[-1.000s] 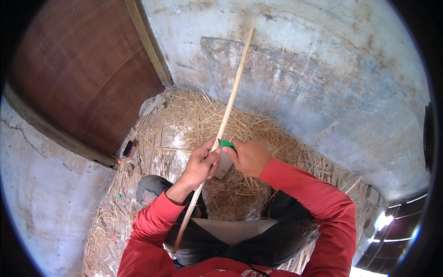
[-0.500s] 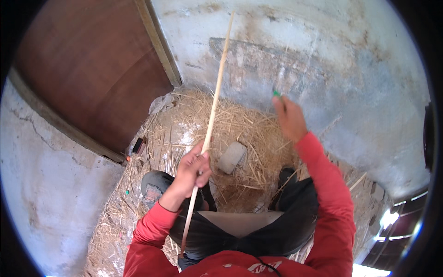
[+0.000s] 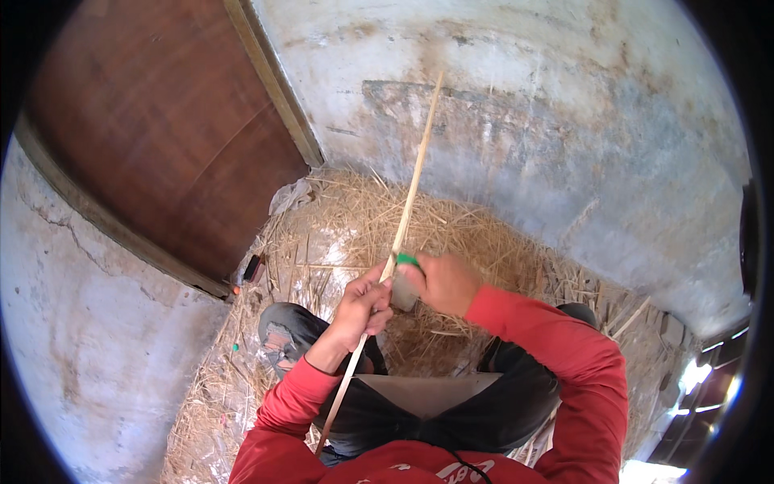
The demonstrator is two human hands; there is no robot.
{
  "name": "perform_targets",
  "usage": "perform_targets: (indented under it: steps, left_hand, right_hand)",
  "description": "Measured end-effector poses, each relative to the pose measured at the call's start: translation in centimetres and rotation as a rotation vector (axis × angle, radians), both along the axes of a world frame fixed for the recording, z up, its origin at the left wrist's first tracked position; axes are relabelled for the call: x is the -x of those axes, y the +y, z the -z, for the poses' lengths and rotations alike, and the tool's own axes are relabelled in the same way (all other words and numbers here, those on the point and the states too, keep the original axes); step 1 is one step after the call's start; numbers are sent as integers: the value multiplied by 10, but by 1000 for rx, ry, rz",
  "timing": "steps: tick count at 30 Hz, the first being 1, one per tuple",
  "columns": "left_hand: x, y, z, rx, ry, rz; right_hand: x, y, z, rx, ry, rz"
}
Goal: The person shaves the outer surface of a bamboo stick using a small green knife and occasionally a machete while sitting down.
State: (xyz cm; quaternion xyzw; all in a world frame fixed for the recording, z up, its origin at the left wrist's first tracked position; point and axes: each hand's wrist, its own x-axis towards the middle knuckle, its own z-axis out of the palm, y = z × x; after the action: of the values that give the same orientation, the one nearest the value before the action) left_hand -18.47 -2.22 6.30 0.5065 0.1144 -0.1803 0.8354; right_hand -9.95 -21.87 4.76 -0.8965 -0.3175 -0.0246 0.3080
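A long, thin, pale wooden stick (image 3: 418, 165) slants from my lap up toward the wall. My left hand (image 3: 361, 310) is closed round it near its middle, fingers wrapped about the wood. Beside it, my right hand (image 3: 445, 282) is closed on a small green tool (image 3: 408, 260), which meets the stick just above my left fingers. Most of this tool is hidden in my grip, and I cannot make out a blade. The stick's lower end passes over my dark trouser leg.
Straw and shavings (image 3: 459, 230) cover the floor between my legs and the stained wall (image 3: 564, 145). A pale block (image 3: 405, 297) lies partly behind my right hand. At the left are a brown door (image 3: 169, 137) and a small dark object (image 3: 254, 268) near its frame.
My right hand has come down and left from near the wall, bringing the green tool against the stick. The stick's far tip has shifted right and lower; my left hand still grips it.
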Motion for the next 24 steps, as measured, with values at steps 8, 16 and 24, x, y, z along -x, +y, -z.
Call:
perform_targets:
  steps: [8, 16, 24]
  left_hand:
    - [17, 5, 12, 21, 43, 6]
    - [33, 9, 20, -73, -32, 3]
    - [54, 1, 38, -178, -70, 13]
  right_hand:
    - [25, 7, 20, 14, -36, -143]
    - [-3, 2, 14, 26, 96, -71]
    - [-33, -8, 19, 112, -4, -11]
